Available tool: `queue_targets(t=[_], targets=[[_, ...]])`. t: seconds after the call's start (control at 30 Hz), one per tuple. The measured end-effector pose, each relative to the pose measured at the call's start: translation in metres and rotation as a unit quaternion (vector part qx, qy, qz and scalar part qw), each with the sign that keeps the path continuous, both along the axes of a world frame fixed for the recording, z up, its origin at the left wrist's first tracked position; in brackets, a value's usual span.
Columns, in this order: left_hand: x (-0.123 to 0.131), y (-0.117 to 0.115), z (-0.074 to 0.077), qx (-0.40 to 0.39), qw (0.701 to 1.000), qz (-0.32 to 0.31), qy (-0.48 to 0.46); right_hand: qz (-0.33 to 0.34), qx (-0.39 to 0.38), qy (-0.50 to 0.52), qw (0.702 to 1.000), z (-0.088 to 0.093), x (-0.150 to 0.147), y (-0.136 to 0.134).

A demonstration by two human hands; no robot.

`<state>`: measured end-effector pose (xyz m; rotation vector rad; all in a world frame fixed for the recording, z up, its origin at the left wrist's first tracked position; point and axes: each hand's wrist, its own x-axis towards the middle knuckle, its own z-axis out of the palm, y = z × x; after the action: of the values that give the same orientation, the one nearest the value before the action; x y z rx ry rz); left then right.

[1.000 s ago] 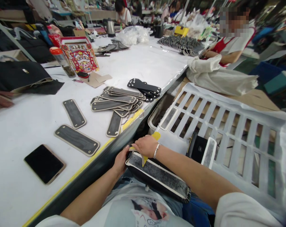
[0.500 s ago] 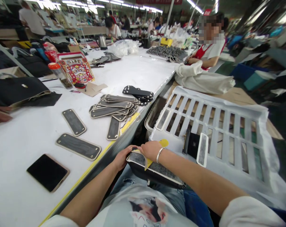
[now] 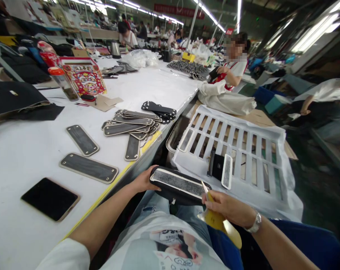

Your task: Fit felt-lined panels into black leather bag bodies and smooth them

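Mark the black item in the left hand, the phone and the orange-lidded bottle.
Black item [image 3: 178, 182], head view: grey panel.
Phone [image 3: 50, 199], head view: dark screen.
Bottle [image 3: 65, 85], head view: clear side.

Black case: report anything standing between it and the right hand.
The yellow piece held in the right hand does: its pale pointed tip overlaps the right end of the black case in this view; whether they touch, I can't tell. Nothing visible separates the left hand from the left end it holds.

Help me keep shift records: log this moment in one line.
left hand: grips black oblong bag with white-edged grey panel | right hand: holds curled yellow strip | nearby: white slotted rack
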<state>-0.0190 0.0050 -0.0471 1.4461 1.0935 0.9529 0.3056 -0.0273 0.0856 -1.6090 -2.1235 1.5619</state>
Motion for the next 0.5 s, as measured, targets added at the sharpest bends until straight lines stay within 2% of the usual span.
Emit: queue_targets(t=[0.07,0.1,0.27,0.33,0.4,0.5], targets=[[0.003,0.007,-0.005,0.02,0.999,0.015,0.026,-0.021,-0.082,0.094,0.992,-0.012,-0.009,-0.018],[0.004,0.011,-0.007,0.024,0.999,0.024,0.038,-0.045,-0.094,0.123,0.987,-0.018,-0.018,-0.025],[0.004,0.024,-0.022,0.012,0.997,0.048,0.056,-0.192,-0.016,0.164,0.968,-0.046,-0.068,-0.035],[0.001,0.028,-0.027,0.001,0.998,0.046,0.052,-0.226,-0.052,0.183,0.955,-0.054,-0.077,-0.038],[-0.001,0.033,-0.032,-0.015,0.998,0.036,0.038,-0.196,-0.157,0.204,0.946,-0.06,-0.076,-0.043],[-0.003,0.037,-0.037,-0.048,0.999,0.025,-0.003,-0.103,-0.292,0.195,0.931,-0.065,-0.069,-0.048]])
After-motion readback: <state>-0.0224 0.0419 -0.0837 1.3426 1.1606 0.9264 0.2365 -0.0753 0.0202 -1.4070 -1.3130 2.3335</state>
